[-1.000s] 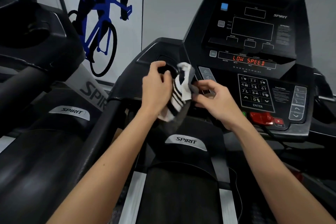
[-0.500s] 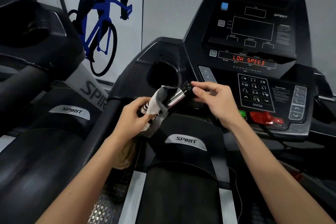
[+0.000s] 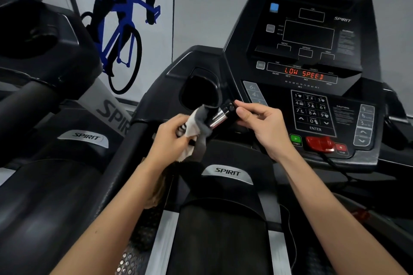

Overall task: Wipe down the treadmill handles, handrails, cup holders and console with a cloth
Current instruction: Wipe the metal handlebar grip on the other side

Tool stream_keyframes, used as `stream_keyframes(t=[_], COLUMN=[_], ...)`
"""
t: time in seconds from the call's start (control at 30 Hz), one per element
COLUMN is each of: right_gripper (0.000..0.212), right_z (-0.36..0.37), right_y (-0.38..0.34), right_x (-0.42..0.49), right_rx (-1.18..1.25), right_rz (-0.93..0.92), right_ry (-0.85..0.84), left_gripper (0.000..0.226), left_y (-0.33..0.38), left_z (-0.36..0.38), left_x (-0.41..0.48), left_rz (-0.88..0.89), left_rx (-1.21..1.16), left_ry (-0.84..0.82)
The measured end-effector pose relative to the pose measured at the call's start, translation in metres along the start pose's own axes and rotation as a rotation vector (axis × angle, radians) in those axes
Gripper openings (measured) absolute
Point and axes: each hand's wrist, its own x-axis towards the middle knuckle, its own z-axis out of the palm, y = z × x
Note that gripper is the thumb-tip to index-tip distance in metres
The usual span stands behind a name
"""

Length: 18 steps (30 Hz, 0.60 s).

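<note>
The left hand [image 3: 172,138] grips a crumpled white-and-grey striped cloth [image 3: 196,125] bunched round the lower end of a short chrome-and-black treadmill handle [image 3: 220,116], just below the black cup holder [image 3: 199,94]. The right hand [image 3: 266,127] pinches the handle's black tip beside the black console [image 3: 312,73].

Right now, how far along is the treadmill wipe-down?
Done: I cannot tell; no surface shows visibly as wiped. In hand: the left hand grips the cloth around the chrome handle, while the right hand pinches the handle's black end. Left, as far as I can tell: the cup holder, the handrail and the console.
</note>
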Motion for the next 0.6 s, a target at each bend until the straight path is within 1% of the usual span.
stream_keyframes(t=[0.07, 0.13, 0.2, 0.27, 0.3, 0.37, 0.43, 0.5, 0.6], right_gripper=[0.021, 0.019, 0.02, 0.019, 0.018, 0.019, 0.022, 0.024, 0.023], right_z=[0.001, 0.003, 0.002, 0.001, 0.001, 0.0, 0.001, 0.002, 0.002], right_y=[0.001, 0.001, 0.003, 0.003, 0.004, 0.005, 0.006, 0.006, 0.007], right_x=[-0.001, -0.001, 0.0, 0.0, 0.001, 0.001, 0.0, 0.0, -0.001], right_rx=[0.001, -0.01, -0.03, -0.036, -0.034, -0.011, 0.014, 0.027, 0.034], right_rz=[-0.012, -0.037, -0.071, -0.083, -0.088, -0.082, -0.07, -0.07, -0.071], right_ry=[0.015, 0.037, 0.031, 0.008, 0.003, 0.008, 0.009, 0.011, 0.022], left_gripper=[0.015, 0.007, 0.022, 0.037, 0.042, 0.044, 0.031, 0.021, 0.018], left_y=[0.016, 0.035, 0.042, 0.036, 0.03, 0.013, -0.001, -0.008, 0.007], left_z=[0.008, 0.024, 0.038, 0.039, 0.035, 0.024, 0.011, 0.001, 0.002], left_x=[0.016, 0.028, 0.024, 0.009, 0.002, -0.01, -0.02, -0.02, -0.001], left_rz=[-0.057, -0.034, 0.004, 0.086, 0.125, 0.132, 0.035, -0.033, -0.019], left_rx=[0.027, -0.001, -0.023, 0.103, 0.147, 0.102, -0.012, -0.025, 0.023], left_ry=[-0.008, -0.026, -0.048, -0.075, -0.088, -0.097, -0.058, -0.022, -0.047])
